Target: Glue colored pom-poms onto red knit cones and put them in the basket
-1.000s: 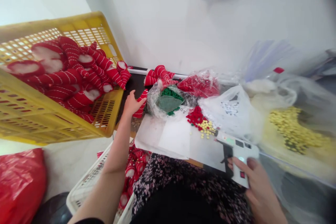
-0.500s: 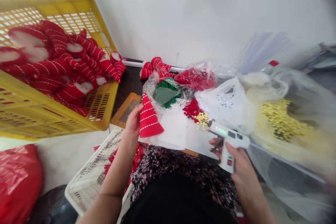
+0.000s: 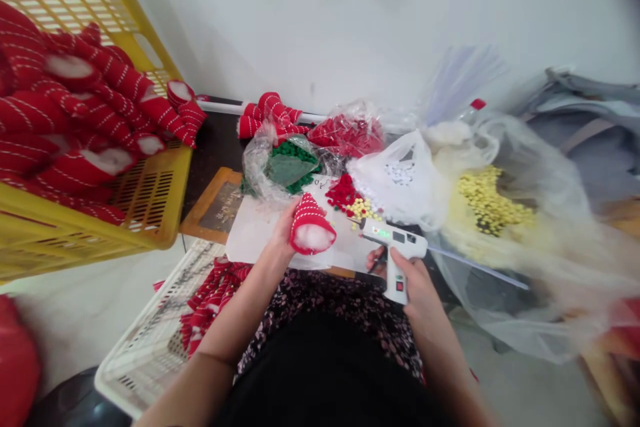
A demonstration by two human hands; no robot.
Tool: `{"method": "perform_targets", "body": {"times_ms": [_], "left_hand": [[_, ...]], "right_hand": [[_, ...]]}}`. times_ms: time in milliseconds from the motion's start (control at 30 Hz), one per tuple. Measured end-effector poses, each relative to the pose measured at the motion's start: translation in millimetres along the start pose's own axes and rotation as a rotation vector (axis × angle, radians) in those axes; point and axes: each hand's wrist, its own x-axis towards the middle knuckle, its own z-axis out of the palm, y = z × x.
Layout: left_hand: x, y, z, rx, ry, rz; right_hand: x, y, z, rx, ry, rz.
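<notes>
In my left hand (image 3: 284, 233) is a red cone (image 3: 311, 215) with white dashed stitching, its round end of white stuffing tilted toward me. My right hand (image 3: 407, 277) is wrapped round the handle of a white glue gun (image 3: 395, 238), whose nozzle points left, close to small yellow pieces (image 3: 364, 208). Red pom-poms (image 3: 342, 192) lie just behind those pieces. Under the cone is white paper (image 3: 255, 230). The cone and the nozzle are apart.
A yellow crate (image 3: 165, 213) of stuffed red cones stands at the left, above a white basket (image 3: 130, 347) holding red pieces. Bags of green pom-poms (image 3: 293, 163), red pieces (image 3: 350, 133) and yellow pieces (image 3: 493, 200) sit behind and right. A wooden frame (image 3: 200, 203) lies left.
The cone has tipped so that its stuffed end now faces me, and it has come nearer the glue gun. The camera view has shifted to the right.
</notes>
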Motion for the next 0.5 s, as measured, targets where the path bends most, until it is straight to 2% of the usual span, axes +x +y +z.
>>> {"method": "perform_targets", "body": {"times_ms": [133,267,367,500], "left_hand": [[14.1,-3.7,-3.4,0.074,-0.044,0.089],[25.9,-7.2,-8.7,0.151,-0.150,0.279],[28.9,-8.7,-11.2,0.198,-0.225,0.301],[28.4,-10.4,-11.8,0.221,-0.273,0.300]], "right_hand": [[-5.1,0.2,0.2,-0.137,-0.021,-0.065],[-8.3,-7.7,-1.0,-0.492,-0.134,-0.203],[-9.9,-12.0,4.6,-0.701,-0.190,-0.289],[-8.9,-8.8,17.4,-0.754,-0.140,-0.404]]}}
